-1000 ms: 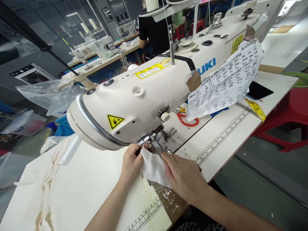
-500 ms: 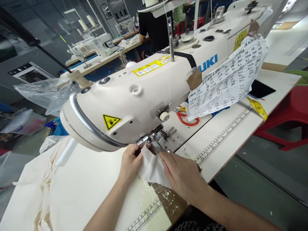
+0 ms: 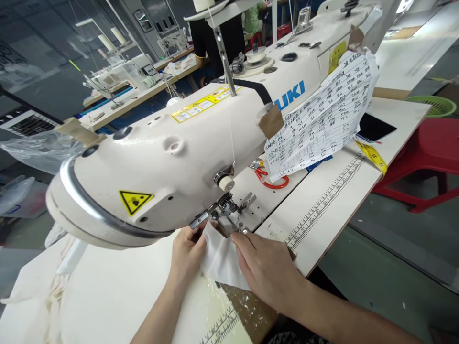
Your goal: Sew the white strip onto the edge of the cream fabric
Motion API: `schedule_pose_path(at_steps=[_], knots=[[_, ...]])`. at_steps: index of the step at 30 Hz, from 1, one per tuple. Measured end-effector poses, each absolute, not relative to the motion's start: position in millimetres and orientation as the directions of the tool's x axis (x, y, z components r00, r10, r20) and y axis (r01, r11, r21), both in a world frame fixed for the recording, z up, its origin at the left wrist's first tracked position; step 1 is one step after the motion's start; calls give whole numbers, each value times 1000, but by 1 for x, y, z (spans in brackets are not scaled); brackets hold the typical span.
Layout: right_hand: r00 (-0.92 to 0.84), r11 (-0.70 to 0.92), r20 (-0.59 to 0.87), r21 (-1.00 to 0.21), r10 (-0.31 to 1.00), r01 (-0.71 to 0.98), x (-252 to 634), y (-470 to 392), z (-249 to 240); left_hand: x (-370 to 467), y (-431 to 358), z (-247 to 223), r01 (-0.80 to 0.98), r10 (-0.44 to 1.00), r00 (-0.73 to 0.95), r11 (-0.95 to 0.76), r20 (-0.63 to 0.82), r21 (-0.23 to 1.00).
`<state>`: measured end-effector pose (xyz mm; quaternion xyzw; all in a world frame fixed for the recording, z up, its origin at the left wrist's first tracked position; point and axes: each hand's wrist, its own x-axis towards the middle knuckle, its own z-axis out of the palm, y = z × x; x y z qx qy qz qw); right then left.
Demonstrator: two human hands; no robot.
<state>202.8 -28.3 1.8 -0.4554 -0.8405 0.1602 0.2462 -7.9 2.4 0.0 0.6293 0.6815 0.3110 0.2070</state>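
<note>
A white piece of fabric (image 3: pixel 223 262) stretches between my two hands, its far edge at the presser foot area (image 3: pixel 229 217) of a large white sewing machine (image 3: pixel 150 157). My left hand (image 3: pixel 188 253) pinches the fabric's left edge, its fingertips partly hidden under the machine head. On the right edge, my right hand (image 3: pixel 267 267) grips the fabric with thumb and fingers pressed together, close to the metal guide. A white thread (image 3: pixel 231 129) runs down the front of the machine to a tension knob (image 3: pixel 225 182).
Red-handled scissors (image 3: pixel 274 181) lie behind the needle area. Handwritten paper (image 3: pixel 322 119) hangs taped to the machine. A yellow tape measure (image 3: pixel 373 156) and a dark phone-like slab (image 3: pixel 376 129) lie at right. A red stool (image 3: pixel 426 157) stands beside the table. Another person (image 3: pixel 218 43) is behind.
The camera view has shifted, so the machine appears lower and further left. Both hands keep their hold on the fabric at the presser foot, with little visible movement relative to the machine.
</note>
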Motion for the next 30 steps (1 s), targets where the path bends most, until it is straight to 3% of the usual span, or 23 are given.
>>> schedule_pose_path(at_steps=[5,12,19,24,27,30], knots=[[-469,530,251,-485,847,696,203,-28,0,-3,3,3,733,984,-47,-85,174,675],[-471,534,255,-473,845,701,203,-29,-1,-5,4,-2,859,941,24,-193,339,474],[-455,524,264,-500,850,689,201,-29,-1,0,4,5,755,975,-80,-75,205,651],[-453,508,236,-482,860,714,201,-28,2,2,2,7,737,972,-118,-53,205,674],[-445,509,248,-459,861,728,200,-29,4,0,1,4,778,965,-96,-79,243,623],[-445,517,263,-400,856,757,197,-28,4,-4,0,0,852,938,-4,-178,348,492]])
